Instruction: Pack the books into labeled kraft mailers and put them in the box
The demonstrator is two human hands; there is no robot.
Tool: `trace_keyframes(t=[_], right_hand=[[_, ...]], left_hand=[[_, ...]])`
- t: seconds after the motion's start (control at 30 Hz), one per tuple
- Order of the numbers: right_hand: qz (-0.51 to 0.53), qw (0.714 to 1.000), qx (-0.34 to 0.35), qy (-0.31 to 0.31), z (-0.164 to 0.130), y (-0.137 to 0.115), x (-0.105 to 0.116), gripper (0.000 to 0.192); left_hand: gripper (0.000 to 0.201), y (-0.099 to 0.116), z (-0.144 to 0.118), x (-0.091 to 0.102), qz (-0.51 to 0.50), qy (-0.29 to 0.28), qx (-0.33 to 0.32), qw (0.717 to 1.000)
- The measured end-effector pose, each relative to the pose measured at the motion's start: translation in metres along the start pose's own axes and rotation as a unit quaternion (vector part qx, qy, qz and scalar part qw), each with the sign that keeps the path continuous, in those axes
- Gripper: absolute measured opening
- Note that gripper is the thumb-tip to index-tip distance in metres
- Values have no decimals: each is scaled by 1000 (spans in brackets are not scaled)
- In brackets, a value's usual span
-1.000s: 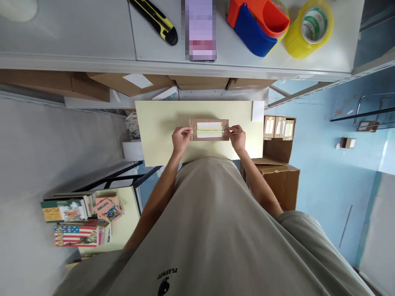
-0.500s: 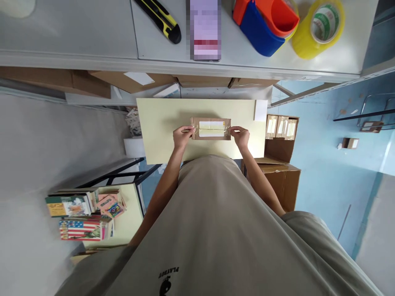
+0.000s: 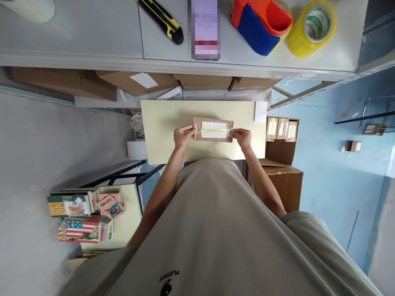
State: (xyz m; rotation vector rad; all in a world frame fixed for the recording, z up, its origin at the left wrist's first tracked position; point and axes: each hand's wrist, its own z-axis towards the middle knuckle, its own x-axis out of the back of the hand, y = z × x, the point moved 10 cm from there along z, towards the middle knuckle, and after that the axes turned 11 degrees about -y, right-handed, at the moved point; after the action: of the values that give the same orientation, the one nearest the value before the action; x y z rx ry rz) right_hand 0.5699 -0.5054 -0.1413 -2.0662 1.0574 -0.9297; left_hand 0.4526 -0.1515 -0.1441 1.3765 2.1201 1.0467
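Observation:
A small brown cardboard box with a white label lies on a pale yellow table. A strip of clear tape runs lengthwise across the box top. My left hand pinches the tape's left end at the box's left edge. My right hand pinches the tape's right end at the box's right edge.
A grey shelf near my head carries a yellow-black utility knife, a phone, an orange-blue tape dispenser and a yellow tape roll. Cardboard boxes stand right of the table. Books lie on a lower table at the left.
My hands stay at the two ends of the box, and the tape strip has come down onto the box top. The view has shifted slightly.

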Motion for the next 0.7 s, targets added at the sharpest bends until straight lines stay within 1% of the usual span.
trace_keyframes(t=[0.07,0.17,0.23,0.3,0.43,0.57,0.63,0.7], right_hand=[[46,999,-16,19,-7,8,2,32],[67,997,-24,25,-13,13,-3,28],[74,997,-28,20,-13,14,-6,29],[88,996,-31,8,-10,15,-8,33],[141,989,-41,-18,-6,19,-8,44],[209,975,-63,-36,-8,27,-12,58],[213,974,-67,-32,-11,26,-15,64],[196,979,-57,-23,-15,21,-16,68]], left_hand=[[45,-3,-3,2,-15,6,14,1000],[45,-18,-4,4,-45,2,66,997],[49,-26,-2,5,-62,-8,94,994],[54,-30,2,6,-66,-22,104,992],[55,-31,7,6,-63,-43,96,993],[55,-29,3,7,-59,-26,71,995],[56,-27,-1,6,-60,-18,55,997],[56,-25,-6,5,-61,-13,42,997]])
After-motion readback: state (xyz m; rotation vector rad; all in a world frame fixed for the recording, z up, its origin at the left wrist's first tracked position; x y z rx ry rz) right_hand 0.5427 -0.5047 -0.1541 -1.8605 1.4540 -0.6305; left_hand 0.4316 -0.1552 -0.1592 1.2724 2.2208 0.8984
